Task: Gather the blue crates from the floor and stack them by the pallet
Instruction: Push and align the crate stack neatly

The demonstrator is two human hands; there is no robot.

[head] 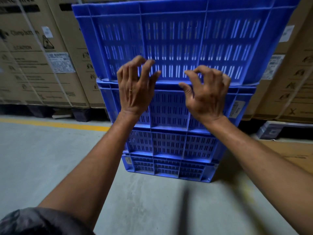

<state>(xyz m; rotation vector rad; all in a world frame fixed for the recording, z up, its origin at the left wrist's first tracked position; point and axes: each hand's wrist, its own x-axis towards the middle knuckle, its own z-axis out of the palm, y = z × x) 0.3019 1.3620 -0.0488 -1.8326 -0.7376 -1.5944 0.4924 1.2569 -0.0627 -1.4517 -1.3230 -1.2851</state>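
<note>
Head: curled hands (135, 89) (206, 97), seemingly empty

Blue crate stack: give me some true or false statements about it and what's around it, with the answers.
1. The stack of blue crates is four crates high. True.
2. It stands on a pallet. False: it stands on the concrete floor.
3. Cardboard boxes stand behind it. True.
4. The floor line is red. False: it is yellow.
5. Both hands wear gloves. False: the left hand and the right hand are bare.
</note>
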